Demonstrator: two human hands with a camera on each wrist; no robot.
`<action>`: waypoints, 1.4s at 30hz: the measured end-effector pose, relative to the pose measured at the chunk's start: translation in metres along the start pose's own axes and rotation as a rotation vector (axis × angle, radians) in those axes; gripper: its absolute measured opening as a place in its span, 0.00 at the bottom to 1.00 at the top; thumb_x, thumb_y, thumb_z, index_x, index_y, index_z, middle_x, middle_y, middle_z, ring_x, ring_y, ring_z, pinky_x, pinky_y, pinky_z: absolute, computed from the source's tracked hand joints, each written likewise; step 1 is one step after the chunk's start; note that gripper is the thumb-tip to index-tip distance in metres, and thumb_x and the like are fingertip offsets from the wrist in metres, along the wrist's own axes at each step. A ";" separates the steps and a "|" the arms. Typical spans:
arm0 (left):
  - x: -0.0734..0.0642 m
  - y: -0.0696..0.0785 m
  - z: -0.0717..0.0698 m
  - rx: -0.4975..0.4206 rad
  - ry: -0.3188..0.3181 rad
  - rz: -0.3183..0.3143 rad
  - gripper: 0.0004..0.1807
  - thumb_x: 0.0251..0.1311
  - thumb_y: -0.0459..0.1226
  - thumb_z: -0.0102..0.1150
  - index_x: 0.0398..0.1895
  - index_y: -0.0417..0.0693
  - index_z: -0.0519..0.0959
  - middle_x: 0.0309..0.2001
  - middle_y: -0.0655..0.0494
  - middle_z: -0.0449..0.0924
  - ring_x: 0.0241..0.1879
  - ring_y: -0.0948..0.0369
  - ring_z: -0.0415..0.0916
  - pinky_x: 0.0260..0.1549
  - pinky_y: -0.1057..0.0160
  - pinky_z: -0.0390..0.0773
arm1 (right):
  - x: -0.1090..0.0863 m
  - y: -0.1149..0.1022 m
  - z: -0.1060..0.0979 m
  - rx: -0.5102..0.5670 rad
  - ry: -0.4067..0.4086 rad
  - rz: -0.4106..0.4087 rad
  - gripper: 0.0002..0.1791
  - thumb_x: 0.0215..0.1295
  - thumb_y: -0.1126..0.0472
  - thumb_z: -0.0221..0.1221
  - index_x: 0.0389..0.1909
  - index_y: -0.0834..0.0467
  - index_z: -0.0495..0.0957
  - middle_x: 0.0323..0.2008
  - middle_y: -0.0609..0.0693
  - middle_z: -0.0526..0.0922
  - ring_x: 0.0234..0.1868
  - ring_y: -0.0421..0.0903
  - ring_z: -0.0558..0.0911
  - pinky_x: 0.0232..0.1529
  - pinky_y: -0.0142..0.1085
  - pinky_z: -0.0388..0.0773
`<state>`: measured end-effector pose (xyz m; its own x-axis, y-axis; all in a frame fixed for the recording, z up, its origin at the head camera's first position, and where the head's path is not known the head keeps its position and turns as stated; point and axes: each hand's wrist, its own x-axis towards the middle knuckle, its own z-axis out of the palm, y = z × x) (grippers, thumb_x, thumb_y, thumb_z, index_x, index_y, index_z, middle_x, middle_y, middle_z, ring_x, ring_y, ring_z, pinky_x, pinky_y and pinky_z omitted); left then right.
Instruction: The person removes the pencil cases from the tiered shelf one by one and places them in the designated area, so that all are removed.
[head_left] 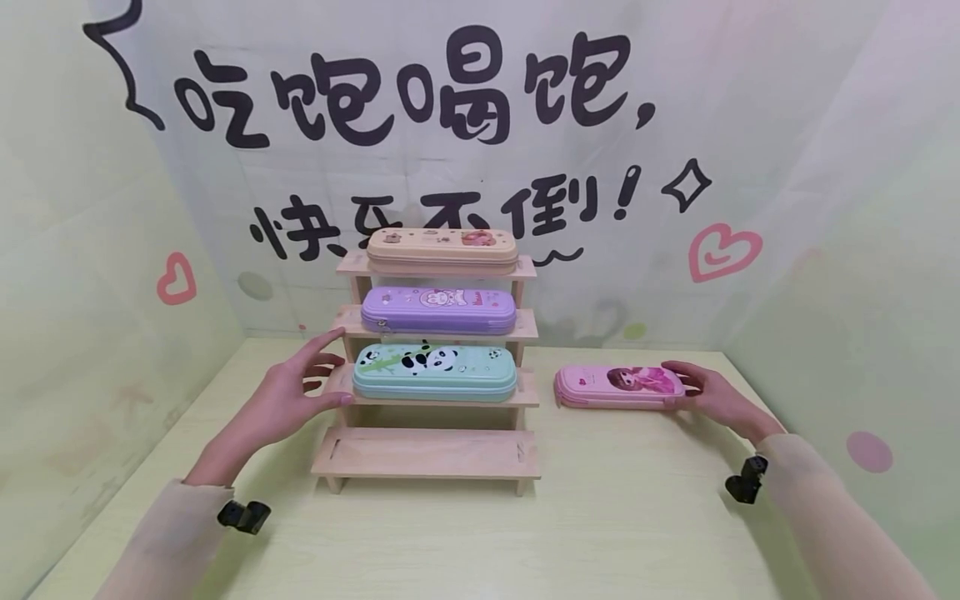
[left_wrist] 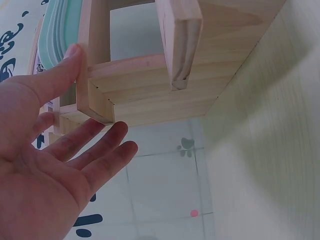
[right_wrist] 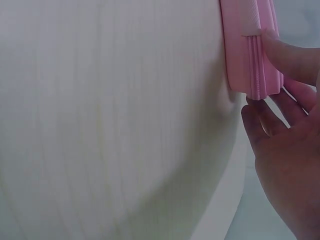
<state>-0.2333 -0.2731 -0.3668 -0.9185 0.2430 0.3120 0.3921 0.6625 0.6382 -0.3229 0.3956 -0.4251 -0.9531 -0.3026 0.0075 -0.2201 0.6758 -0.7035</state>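
On the left, my left hand (head_left: 290,392) is at the end of a stepped wooden display rack (head_left: 423,454). Its thumb (left_wrist: 65,65) lies against the front edge of a step, and the other fingers reach round behind the board's end. My right hand (head_left: 708,395) grips the right end of a pink pencil case (head_left: 592,385) with a doll-like girl on its lid. In the right wrist view the thumb presses one side of the pink case (right_wrist: 255,65), with fingers at the far side. A mint panda pencil case (head_left: 480,371) sits beside my left thumb.
Higher on the rack lie a purple pencil case (head_left: 405,312) and, on the top step, a peach one (head_left: 442,250). The rack stands on a pale wood-grain table (head_left: 615,500). Printed cloth walls (head_left: 750,125) enclose the back and sides.
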 end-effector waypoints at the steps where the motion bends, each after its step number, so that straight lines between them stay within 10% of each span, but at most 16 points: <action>1: 0.000 0.000 0.000 0.001 0.000 -0.001 0.56 0.59 0.37 0.79 0.85 0.57 0.54 0.63 0.37 0.80 0.61 0.38 0.79 0.59 0.37 0.80 | 0.000 0.000 0.000 0.002 0.005 0.002 0.44 0.70 0.58 0.70 0.80 0.67 0.59 0.73 0.72 0.66 0.71 0.71 0.70 0.62 0.36 0.76; 6: -0.001 0.000 -0.001 -0.001 -0.003 0.000 0.56 0.59 0.37 0.79 0.85 0.58 0.54 0.63 0.37 0.80 0.62 0.38 0.79 0.60 0.37 0.80 | 0.002 -0.001 0.002 0.013 0.016 0.005 0.44 0.71 0.59 0.69 0.80 0.68 0.58 0.74 0.73 0.65 0.71 0.71 0.69 0.68 0.50 0.75; 12: 0.000 0.000 0.001 -0.007 -0.003 0.001 0.56 0.59 0.37 0.79 0.85 0.57 0.54 0.63 0.37 0.80 0.61 0.38 0.79 0.59 0.37 0.81 | 0.005 -0.004 0.003 0.039 0.028 0.009 0.44 0.70 0.61 0.69 0.80 0.69 0.57 0.73 0.73 0.65 0.71 0.70 0.69 0.58 0.26 0.74; 22: 0.000 0.000 0.003 -0.001 -0.004 -0.012 0.56 0.59 0.38 0.79 0.85 0.57 0.54 0.63 0.36 0.79 0.62 0.38 0.78 0.60 0.37 0.80 | 0.007 -0.004 0.003 0.064 0.028 0.023 0.44 0.71 0.62 0.68 0.80 0.69 0.56 0.73 0.74 0.64 0.71 0.70 0.68 0.56 0.23 0.73; 29: 0.001 0.001 0.002 0.001 -0.006 -0.012 0.56 0.59 0.37 0.79 0.85 0.58 0.54 0.63 0.36 0.79 0.62 0.38 0.78 0.60 0.37 0.80 | 0.006 -0.004 0.003 0.075 0.030 0.031 0.45 0.71 0.62 0.68 0.81 0.69 0.54 0.75 0.75 0.61 0.72 0.73 0.65 0.71 0.65 0.68; 42: 0.000 0.001 0.001 0.002 -0.001 -0.013 0.56 0.59 0.38 0.80 0.85 0.57 0.54 0.63 0.36 0.79 0.62 0.38 0.78 0.60 0.38 0.80 | -0.003 -0.035 0.000 -0.043 0.132 -0.128 0.39 0.63 0.69 0.71 0.73 0.70 0.67 0.71 0.73 0.68 0.70 0.75 0.65 0.69 0.70 0.65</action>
<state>-0.2330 -0.2721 -0.3670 -0.9234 0.2354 0.3030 0.3803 0.6669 0.6408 -0.3126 0.3723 -0.4003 -0.9351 -0.2992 0.1900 -0.3473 0.6665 -0.6596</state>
